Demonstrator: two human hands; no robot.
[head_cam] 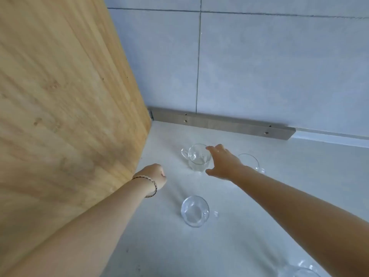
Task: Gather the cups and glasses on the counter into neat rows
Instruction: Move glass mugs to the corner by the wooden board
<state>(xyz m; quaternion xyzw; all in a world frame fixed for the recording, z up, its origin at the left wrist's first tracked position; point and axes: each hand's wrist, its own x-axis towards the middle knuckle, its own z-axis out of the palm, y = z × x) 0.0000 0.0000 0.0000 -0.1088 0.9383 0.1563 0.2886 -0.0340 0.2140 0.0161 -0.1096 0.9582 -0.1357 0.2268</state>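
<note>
Clear glass cup [196, 157] bears no label beside right hand [223, 162].

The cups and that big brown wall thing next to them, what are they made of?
The cups, such as the near cup, look like clear, shiny glass: the pale counter shows through them and their rims glint. The brown panel looks like light wood or wood-look board, matte, with grain lines and small knots.
</note>
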